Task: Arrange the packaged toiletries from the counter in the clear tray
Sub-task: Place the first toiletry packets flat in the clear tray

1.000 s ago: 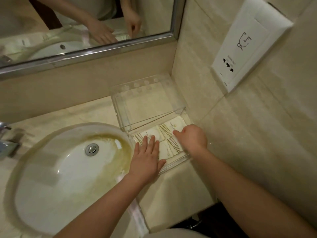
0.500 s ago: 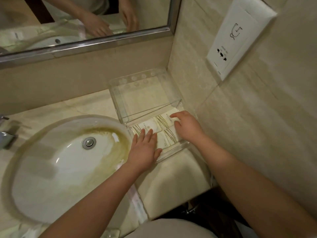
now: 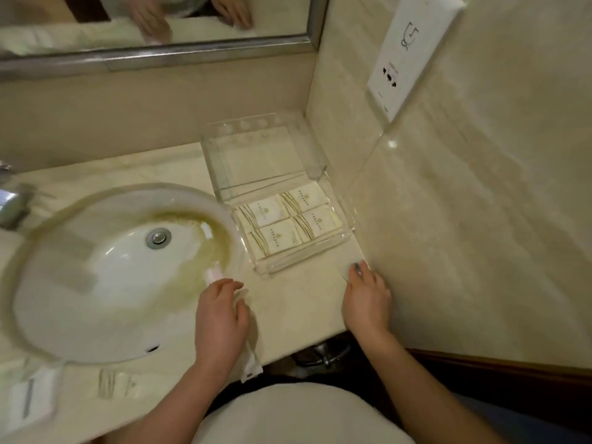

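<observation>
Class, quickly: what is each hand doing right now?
Left hand: closing over a long clear packet on the counter; grip cannot be told.
Right hand: open, holding nothing.

four pkts (image 3: 290, 221) in tray (image 3: 349, 233), right of sink (image 3: 105, 270), on counter (image 3: 307, 302)

Your single head camera looks steeply down and forward from close above the worktop (image 3: 298, 302), facing the far-right corner: sink (image 3: 105, 277) left, mirror (image 3: 160, 27) far, wall right.
</observation>
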Tool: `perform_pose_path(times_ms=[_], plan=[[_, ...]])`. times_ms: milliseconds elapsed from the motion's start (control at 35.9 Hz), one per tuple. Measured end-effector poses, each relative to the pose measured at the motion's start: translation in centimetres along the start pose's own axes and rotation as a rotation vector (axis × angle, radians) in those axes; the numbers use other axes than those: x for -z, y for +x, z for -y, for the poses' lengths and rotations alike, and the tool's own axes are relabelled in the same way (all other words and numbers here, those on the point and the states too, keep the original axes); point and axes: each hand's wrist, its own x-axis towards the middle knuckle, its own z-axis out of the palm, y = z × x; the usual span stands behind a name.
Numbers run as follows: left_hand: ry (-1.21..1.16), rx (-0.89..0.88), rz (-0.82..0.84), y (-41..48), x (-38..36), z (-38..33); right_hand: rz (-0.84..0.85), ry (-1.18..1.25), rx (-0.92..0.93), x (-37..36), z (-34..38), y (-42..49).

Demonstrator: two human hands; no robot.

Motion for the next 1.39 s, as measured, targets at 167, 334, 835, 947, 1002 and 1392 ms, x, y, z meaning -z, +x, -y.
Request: perform_pose_path(times_ms=[167,334,835,947,1002,1392], plan=[[-0.014,0.335,-0.065,-3.9,-0.7,-0.2,-0.046,0.21,0.041,-0.4,-1.5,-0.1],[-0.062,0.474,-0.043,-5.6,-1.8,-1.7,0.02,0.282,0.051,-1.4,-2.0,0.0],[-0.298,0.609,-0.008,-6.8,1.3,-2.2,0.334,0.64,-0.063,5.4,-0.4,0.4],[-0.39,0.563,0.079,-5.0,4.0,-2.6,0.294,0.964,-0.15,8.0,2.4,1.7],[-0.424,0.523,0.139,-3.3,5.2,-2.8,0.295,1.133,-0.261,8.5,4.0,3.1],[-0.348,0.283,0.431,8.7,8.3,-0.9,0.454,1.348,-0.613,6.7,13.2,14.1]])
